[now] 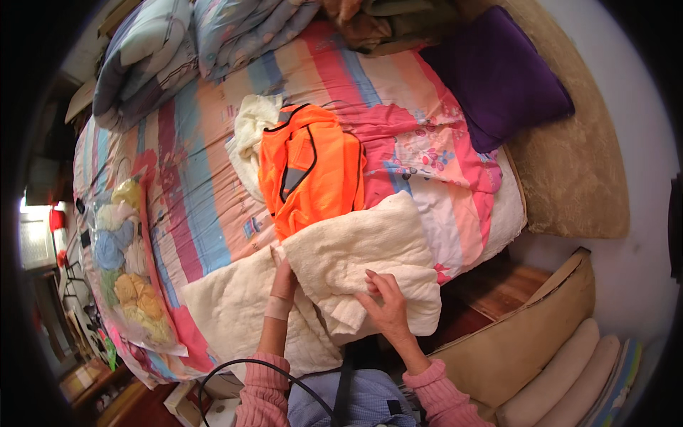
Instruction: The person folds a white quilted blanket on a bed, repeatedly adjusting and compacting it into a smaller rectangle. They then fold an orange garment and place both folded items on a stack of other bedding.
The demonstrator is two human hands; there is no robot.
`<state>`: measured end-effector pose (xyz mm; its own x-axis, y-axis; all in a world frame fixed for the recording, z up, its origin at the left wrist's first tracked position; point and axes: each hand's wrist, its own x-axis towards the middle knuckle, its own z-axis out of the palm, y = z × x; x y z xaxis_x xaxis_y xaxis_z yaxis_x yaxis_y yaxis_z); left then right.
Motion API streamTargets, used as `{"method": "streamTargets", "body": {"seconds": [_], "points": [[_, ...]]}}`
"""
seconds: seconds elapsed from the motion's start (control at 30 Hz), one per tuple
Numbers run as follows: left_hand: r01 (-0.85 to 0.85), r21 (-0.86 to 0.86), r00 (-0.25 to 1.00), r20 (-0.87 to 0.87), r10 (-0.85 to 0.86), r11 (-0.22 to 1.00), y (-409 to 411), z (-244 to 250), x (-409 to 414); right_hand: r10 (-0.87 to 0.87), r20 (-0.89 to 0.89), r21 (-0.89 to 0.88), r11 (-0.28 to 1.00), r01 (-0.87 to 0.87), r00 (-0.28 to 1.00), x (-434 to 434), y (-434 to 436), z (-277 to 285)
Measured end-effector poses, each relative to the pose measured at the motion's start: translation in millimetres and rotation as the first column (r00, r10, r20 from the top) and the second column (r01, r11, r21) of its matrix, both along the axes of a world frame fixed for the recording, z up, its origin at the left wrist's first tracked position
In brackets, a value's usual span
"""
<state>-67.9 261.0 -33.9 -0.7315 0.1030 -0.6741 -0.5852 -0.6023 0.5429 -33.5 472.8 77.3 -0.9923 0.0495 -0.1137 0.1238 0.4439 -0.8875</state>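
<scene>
A thick cream towel-like cloth [368, 240] lies partly folded at the near edge of the bed, its left part [240, 304] spread flat. My left hand [285, 283] reaches beneath the fold, which hides its fingers. Over the right part of the cloth is my right hand [385, 304], thumb and fingers apart and slightly curled, with nothing seen between them. Whether its fingertips press on the cloth is hard to tell. Just beyond the cloth lies a crumpled orange safety vest [315, 165] with grey strips and dark edging. A white cloth [251, 144] pokes out beside it.
The bed has a striped sheet [187, 176]. A clear bag of coloured fabric bundles [128, 261] lies left, folded quilts [149, 53] at the far left, a purple cushion [501, 80] at the far right. Cardboard [523, 331] stands near right. A black cable [256, 362] crosses my left sleeve.
</scene>
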Motion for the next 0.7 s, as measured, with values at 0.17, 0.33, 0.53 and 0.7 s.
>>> {"method": "streamTargets", "body": {"seconds": [0.17, 0.33, 0.53, 0.7], "points": [[0.262, -0.159, 0.962, -0.037, -0.271, 0.952, 10, 8, 24, -0.077, 0.162, -0.009, 0.997, 0.079, 0.984, 25, 18, -20], [0.243, 0.322, 0.970, -0.048, -0.240, 0.915, 75, 111, 47, -0.188, -0.159, 0.097, 0.974, 0.204, 0.969, 40, 37, 4], [0.216, -0.034, 0.975, -0.036, -0.218, 0.976, 9, 65, 73, -0.017, -0.161, 0.190, 0.981, 0.048, 0.987, 52, 3, 1], [0.057, -0.124, 0.983, 0.179, -0.034, 0.991, -19, 43, 75, -0.229, 0.039, 0.135, 0.966, 0.222, 0.973, 92, -7, -40]]}}
